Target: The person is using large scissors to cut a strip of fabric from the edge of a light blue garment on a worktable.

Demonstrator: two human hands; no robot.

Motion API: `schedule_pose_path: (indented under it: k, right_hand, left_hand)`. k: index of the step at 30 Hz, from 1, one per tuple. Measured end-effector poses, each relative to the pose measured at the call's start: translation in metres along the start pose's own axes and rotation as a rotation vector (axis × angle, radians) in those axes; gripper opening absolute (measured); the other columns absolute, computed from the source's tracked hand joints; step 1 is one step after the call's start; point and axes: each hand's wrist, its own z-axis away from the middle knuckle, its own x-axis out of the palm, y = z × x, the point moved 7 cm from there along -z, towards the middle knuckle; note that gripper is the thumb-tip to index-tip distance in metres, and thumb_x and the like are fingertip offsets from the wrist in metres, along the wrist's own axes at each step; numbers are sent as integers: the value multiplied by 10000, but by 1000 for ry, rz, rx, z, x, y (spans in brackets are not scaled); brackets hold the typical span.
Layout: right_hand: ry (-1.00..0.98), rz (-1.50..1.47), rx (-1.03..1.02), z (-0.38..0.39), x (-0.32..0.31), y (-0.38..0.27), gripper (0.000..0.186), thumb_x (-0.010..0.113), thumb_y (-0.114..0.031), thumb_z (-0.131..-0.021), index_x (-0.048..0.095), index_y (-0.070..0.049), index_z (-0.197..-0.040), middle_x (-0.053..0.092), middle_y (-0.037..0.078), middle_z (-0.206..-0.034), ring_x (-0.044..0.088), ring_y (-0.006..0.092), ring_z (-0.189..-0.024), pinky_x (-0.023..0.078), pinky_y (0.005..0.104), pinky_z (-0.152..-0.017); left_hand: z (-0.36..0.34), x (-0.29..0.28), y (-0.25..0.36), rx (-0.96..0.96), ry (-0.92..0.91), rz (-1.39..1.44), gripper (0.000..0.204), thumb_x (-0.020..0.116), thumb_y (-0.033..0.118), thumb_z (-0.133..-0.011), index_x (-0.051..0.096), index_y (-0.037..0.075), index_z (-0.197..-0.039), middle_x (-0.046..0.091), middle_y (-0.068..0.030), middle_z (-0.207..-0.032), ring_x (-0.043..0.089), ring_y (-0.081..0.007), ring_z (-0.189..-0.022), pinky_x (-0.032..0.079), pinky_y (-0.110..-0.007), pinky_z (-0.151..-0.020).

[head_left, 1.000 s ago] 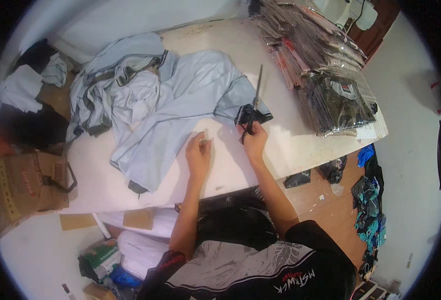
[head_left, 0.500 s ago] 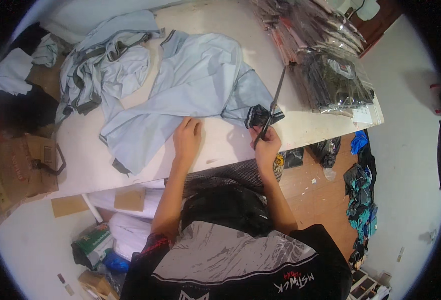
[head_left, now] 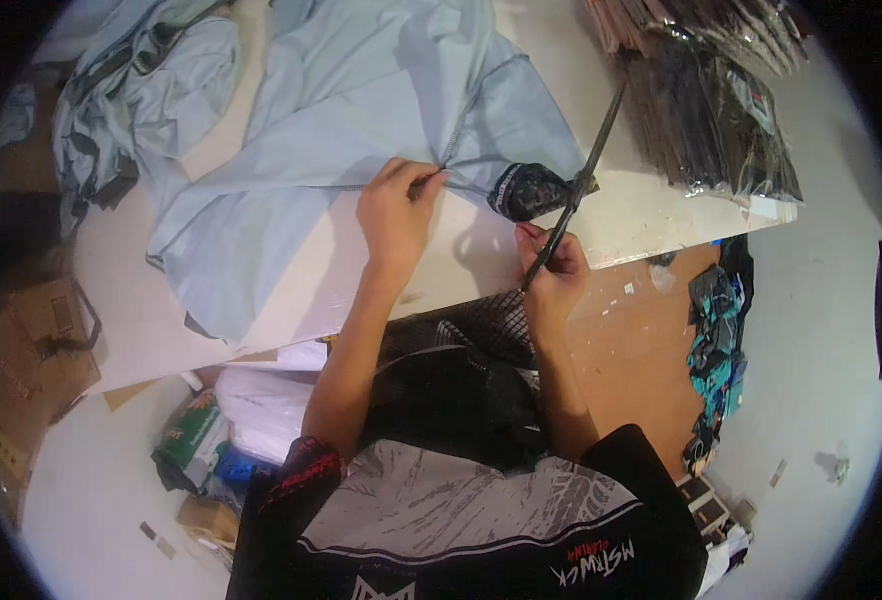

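A light blue-grey shirt (head_left: 361, 110) lies spread over the white table (head_left: 351, 240). At one seam near its lower edge, my left hand (head_left: 393, 220) is closed, thumb and fingertips pinching the fabric. My right hand (head_left: 558, 275) grips dark scissors (head_left: 583, 182) just off the table edge, their long blades pointing up and away. Behind the scissors lies the shirt's dark patterned cuff (head_left: 531, 192), bunched up, with a pale stripe along its border. The right thumb and index fingertip come together close below the cuff; whether they hold anything is too small to tell.
Another pale garment with dark trim (head_left: 161, 90) is heaped at the left. Plastic-wrapped folded clothes (head_left: 711, 120) are stacked at the far right. A cardboard box (head_left: 31, 350) stands at the left edge. Teal and black cloth (head_left: 716, 340) lies on the floor.
My left hand has gone from resting by the shirt's lower edge to pinching its seam, further right. The right hand has drawn slightly away from the cuff. The view has shifted.
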Motion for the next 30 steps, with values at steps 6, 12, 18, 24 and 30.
schedule_pose_path:
  k: [6,12,18,24,30]
  right_hand:
    - [4,44,-18,-2,-3,3,164,760,-31,-832,601,11,-840,718,99,-867,594,58,-720,474,206,-664]
    - [18,25,18,-1,-5,7,160,756,-30,-835,599,3,-842,718,97,-865,590,53,-715,476,205,-663]
    - [28,3,-22,-2,-3,8,161,754,-17,-833,594,-6,-838,716,85,-852,586,47,-712,465,196,-649]
    - [2,43,-22,-1,-2,3,164,755,-17,-836,592,-3,-827,710,77,-836,583,44,-711,464,192,-659]
    - [5,19,2,0,0,2,168,764,-21,-828,598,5,-824,708,80,-827,578,45,-693,468,197,-656]
  left_hand:
    - [10,0,-14,-90,5,214,82,748,35,-830,714,-18,-883,692,-54,-779,600,-92,-608,446,-234,-550]
    - [22,-8,-26,-167,21,371,140,681,6,-886,689,-9,-1026,703,-50,-847,655,-102,-713,478,-216,-612]
    - [14,-12,-8,-45,17,184,176,691,29,-877,693,16,-1052,685,-63,-912,641,-121,-691,489,-247,-617]
    - [8,-2,3,79,-21,22,144,733,59,-835,693,20,-967,662,-68,-859,587,-136,-618,466,-275,-586]
    - [10,-3,-4,30,-23,99,97,701,66,-874,658,-1,-928,670,-79,-788,570,-135,-594,451,-269,-569]
